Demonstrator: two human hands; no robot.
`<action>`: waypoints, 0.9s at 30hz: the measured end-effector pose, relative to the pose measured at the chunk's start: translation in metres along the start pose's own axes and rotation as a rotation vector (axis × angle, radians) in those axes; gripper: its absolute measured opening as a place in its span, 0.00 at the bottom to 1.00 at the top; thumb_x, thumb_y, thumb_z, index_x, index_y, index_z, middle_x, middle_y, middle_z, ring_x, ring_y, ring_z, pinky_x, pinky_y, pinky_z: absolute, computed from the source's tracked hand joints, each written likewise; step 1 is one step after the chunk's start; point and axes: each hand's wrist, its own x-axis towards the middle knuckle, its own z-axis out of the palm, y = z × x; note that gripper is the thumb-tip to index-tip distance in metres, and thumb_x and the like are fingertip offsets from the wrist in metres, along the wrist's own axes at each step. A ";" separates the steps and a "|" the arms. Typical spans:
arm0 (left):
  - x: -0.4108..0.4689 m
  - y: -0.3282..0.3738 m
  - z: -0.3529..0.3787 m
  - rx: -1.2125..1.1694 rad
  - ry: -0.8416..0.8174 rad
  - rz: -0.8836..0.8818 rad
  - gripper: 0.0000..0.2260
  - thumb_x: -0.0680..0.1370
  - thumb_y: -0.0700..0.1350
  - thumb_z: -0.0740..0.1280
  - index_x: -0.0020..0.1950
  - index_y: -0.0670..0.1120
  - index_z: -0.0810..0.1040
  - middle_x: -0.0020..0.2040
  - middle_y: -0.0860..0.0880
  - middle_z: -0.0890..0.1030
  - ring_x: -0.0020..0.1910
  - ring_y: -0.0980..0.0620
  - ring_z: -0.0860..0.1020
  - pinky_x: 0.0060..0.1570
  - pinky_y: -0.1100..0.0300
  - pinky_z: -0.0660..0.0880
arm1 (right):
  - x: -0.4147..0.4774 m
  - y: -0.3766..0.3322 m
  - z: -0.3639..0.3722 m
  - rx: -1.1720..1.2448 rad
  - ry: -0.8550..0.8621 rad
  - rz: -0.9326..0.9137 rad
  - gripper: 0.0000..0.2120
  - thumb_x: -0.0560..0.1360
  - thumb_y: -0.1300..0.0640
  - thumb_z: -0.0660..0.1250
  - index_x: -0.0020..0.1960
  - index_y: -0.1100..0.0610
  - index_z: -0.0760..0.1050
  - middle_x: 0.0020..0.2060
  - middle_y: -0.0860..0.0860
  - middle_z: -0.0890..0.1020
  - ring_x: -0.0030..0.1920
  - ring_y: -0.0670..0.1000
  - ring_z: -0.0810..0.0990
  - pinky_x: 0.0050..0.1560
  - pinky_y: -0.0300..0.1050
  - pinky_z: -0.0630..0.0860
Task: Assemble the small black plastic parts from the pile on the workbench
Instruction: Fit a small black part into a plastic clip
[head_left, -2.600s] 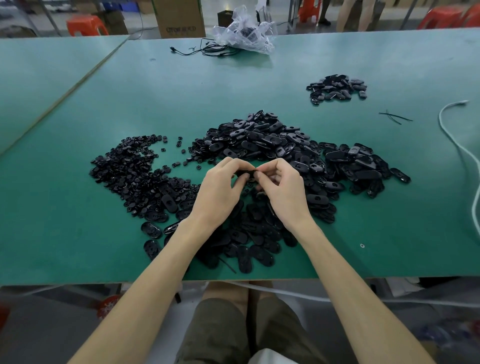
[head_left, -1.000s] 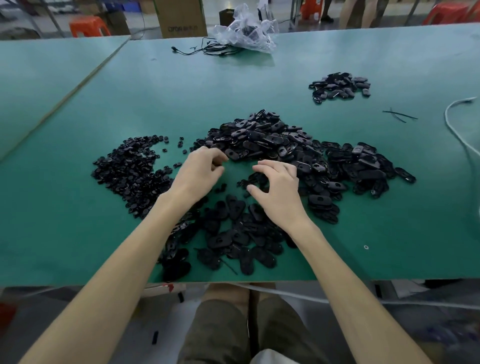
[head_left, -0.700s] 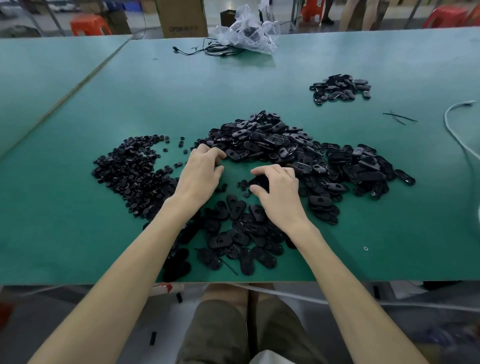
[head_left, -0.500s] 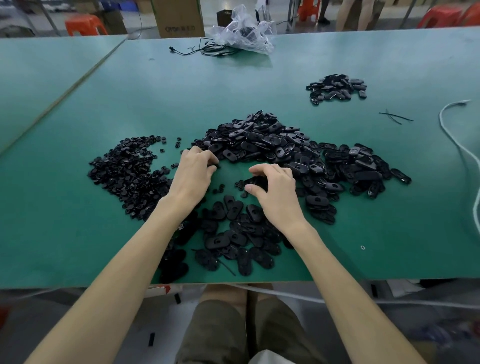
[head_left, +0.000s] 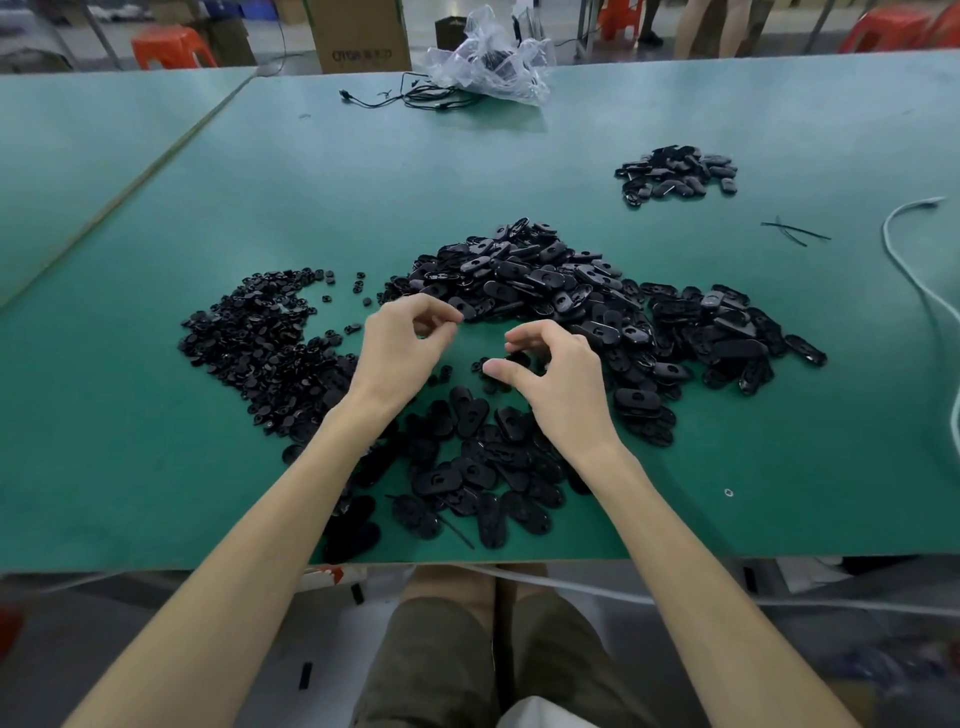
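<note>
Green workbench (head_left: 519, 156), parts (head_left: 524, 275) piled within reach; small part (head_left: 519, 358) is pinched by right hand (head_left: 566, 395) for fitting; left hand (head_left: 400, 353) curled, contents unclear.

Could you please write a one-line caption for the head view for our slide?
Left hand and right hand, fingers curled, reach among piles of small black parts on a green workbench.

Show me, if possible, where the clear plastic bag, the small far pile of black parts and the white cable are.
clear plastic bag (head_left: 488, 65), head view, its crumpled middle.
small far pile (head_left: 675, 176), head view, the pile's centre.
white cable (head_left: 884, 232), head view, the leftmost bend of its curve.
</note>
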 end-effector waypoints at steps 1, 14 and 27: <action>-0.003 0.004 0.003 -0.121 -0.039 -0.015 0.05 0.80 0.38 0.71 0.52 0.45 0.85 0.47 0.49 0.85 0.43 0.55 0.85 0.41 0.68 0.76 | 0.000 0.000 0.000 0.021 0.014 -0.006 0.13 0.73 0.50 0.80 0.54 0.49 0.80 0.47 0.42 0.84 0.58 0.47 0.77 0.53 0.36 0.69; -0.014 0.002 0.027 -0.397 -0.088 -0.098 0.05 0.80 0.36 0.69 0.53 0.43 0.84 0.42 0.46 0.86 0.41 0.54 0.85 0.39 0.64 0.77 | 0.002 0.005 0.004 -0.320 0.051 -0.025 0.16 0.77 0.51 0.76 0.62 0.53 0.80 0.57 0.47 0.79 0.65 0.51 0.66 0.67 0.45 0.64; -0.017 0.002 0.028 -0.389 -0.116 -0.065 0.06 0.81 0.36 0.70 0.54 0.44 0.84 0.45 0.47 0.87 0.44 0.51 0.86 0.39 0.64 0.78 | 0.000 0.002 -0.002 -0.081 0.100 0.027 0.08 0.77 0.55 0.77 0.55 0.48 0.82 0.45 0.43 0.82 0.60 0.50 0.74 0.63 0.49 0.69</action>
